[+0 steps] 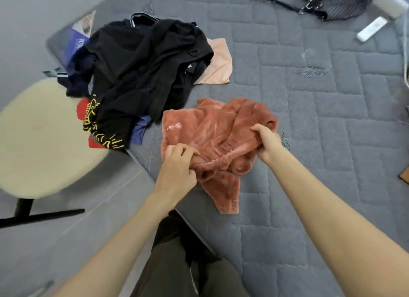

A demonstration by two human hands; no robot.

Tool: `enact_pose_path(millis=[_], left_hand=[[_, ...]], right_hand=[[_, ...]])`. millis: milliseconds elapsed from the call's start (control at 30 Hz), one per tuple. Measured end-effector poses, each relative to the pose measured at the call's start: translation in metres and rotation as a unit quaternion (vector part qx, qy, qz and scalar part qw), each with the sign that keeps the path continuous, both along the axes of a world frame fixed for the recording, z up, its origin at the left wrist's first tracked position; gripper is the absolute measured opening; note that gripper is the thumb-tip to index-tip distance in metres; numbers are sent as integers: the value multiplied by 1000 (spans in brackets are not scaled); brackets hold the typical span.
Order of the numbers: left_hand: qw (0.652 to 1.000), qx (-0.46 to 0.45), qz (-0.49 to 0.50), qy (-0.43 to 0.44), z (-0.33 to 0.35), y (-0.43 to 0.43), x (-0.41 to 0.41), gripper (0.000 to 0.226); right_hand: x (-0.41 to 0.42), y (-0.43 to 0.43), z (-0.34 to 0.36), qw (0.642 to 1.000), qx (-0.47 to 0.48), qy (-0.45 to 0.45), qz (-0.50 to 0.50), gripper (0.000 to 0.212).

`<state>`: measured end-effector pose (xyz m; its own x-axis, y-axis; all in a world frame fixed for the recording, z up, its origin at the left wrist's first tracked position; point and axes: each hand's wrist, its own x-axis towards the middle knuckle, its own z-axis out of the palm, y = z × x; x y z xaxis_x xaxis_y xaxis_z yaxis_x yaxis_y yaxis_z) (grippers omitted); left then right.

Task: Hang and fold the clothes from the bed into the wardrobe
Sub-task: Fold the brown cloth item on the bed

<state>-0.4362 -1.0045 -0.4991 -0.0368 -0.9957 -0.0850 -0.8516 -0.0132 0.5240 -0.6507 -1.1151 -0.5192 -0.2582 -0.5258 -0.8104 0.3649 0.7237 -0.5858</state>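
A fuzzy rust-pink garment (pixel 212 137) lies crumpled on the grey quilted bed (pixel 321 124), near its front corner. My left hand (pixel 178 163) pinches its gathered elastic edge at the left. My right hand (pixel 266 141) grips the same edge at the right. Behind and to the left sits a pile of black clothes (pixel 143 68), with a black piece printed in yellow and red (pixel 99 128), a blue piece (pixel 141 128) and a peach garment (pixel 219 62) under it. The wardrobe is out of view.
A cream round stool (pixel 42 137) on a black base stands on the floor left of the bed. A dark striped bag with a black strap (pixel 340 4) and a white remote (pixel 371 28) lie at the bed's far right. A dark flat object (pixel 73 39) sits behind the pile.
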Motion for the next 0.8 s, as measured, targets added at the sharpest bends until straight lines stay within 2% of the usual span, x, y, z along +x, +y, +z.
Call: enact_pose_path(millis=[67,200,333,433,533,667,800], left_hand=[[999,-30,30,-24,18,16,22,48],[995,-11,87,-39,57,48,69,39],[985,39,134,-100,97,111,97,16],[976,31,202,-77,128,166,104,25],[945,-24,323,-34,162,219,123,26],[884,-80,461,24,218,292,153,26],[841,-139,518,74,269,357,178,27]], right_hand=[[17,12,22,996,-47,58,52,29],[50,39,61,968,-150,123,157,35],[89,78,111,942,-201,104,246,13],[114,108,158,932,-181,71,305,12],[147,137,201,916,-189,20,353,11],[198,184,262,881,-206,-57,421,11],[244,227,313,845,-242,-111,463,20]])
